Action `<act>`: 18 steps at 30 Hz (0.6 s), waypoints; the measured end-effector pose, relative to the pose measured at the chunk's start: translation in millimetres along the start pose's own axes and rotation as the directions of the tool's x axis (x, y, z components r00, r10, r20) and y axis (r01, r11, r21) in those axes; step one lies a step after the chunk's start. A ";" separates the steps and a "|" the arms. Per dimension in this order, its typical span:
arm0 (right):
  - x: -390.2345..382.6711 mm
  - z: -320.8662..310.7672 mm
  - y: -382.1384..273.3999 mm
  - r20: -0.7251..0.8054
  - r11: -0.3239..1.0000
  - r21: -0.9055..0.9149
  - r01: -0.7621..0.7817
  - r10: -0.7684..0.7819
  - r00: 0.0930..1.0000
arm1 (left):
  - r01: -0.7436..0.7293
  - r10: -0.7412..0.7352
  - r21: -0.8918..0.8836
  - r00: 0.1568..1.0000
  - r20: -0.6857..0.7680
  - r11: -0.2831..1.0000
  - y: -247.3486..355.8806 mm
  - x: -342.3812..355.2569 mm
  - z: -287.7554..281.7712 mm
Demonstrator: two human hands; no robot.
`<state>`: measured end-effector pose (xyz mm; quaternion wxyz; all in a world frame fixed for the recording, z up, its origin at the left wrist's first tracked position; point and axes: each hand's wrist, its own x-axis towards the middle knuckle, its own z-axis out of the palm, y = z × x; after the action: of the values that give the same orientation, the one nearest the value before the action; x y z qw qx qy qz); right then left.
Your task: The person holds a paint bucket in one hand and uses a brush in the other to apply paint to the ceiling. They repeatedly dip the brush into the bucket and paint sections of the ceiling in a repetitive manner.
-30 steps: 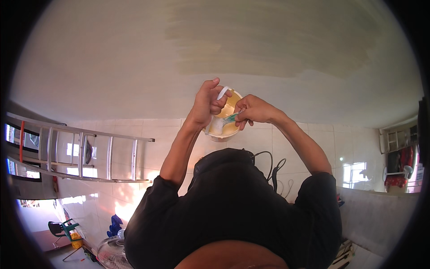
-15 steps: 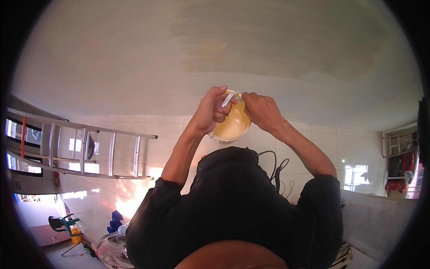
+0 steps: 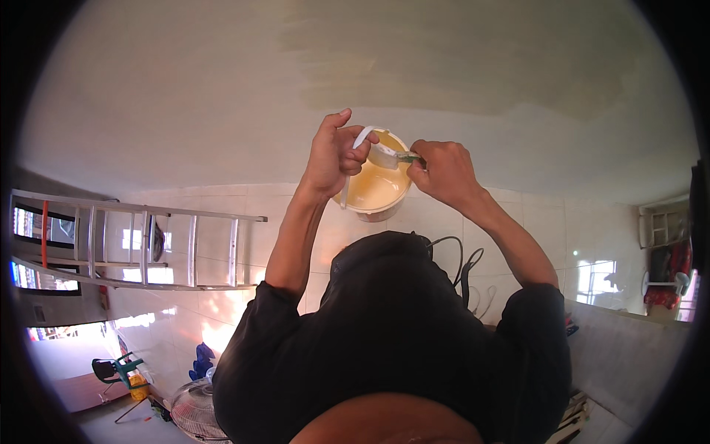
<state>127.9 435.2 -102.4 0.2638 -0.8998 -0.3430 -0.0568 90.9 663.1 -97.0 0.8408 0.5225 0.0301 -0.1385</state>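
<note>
My left hand (image 3: 330,153) is closed around the white handle (image 3: 361,138) of a paint bucket, its thumb sticking up. The bucket (image 3: 377,191) hangs tilted so its pale yellow inside faces me, with some paint in it. In my right hand (image 3: 448,172) is a paintbrush (image 3: 386,157) with a green grip, pinched near its handle. Its pale, paint-coated head lies across the bucket's mouth, close to the fingers of my left hand. Whether the bristles touch the bucket's rim I cannot tell.
Ahead stands a pale wall (image 3: 185,111) with a darker, streaky painted patch (image 3: 458,63). An aluminium ladder (image 3: 194,250) is at the left. A fan (image 3: 196,407) and a green chair (image 3: 122,364) are at the lower left. Dark cables (image 3: 464,275) lie on the tiled floor.
Both hands and the bucket have shifted a little up and to the left in view. The right hand has drawn slightly away from the left, and more of the brush now shows.
</note>
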 end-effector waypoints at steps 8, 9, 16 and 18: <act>2.1 -1.2 -8.3 0.255 0.967 0.232 -0.102 0.040 0.966 | -0.014 0.014 -0.039 1.000 -0.009 0.999 3.2 7.6 0.7; 2.7 -1.6 -8.0 0.236 0.967 0.236 -0.094 0.037 0.971 | -0.020 0.019 -0.055 1.000 -0.018 0.998 3.6 7.2 1.4; 10.2 13.6 4.6 0.034 0.999 -0.007 0.036 -0.036 0.999 | -0.029 0.026 -0.097 0.999 -0.027 0.995 1.3 3.3 2.5; 9.9 25.9 7.3 -0.012 0.991 -0.112 0.070 -0.072 0.997 | -0.015 0.013 -0.080 0.999 -0.029 0.997 0.0 2.4 -0.6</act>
<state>138.0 449.8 -124.9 0.2134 -0.8998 -0.3691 -0.0923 93.2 663.2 -97.8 0.8615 0.4905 0.0441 -0.1238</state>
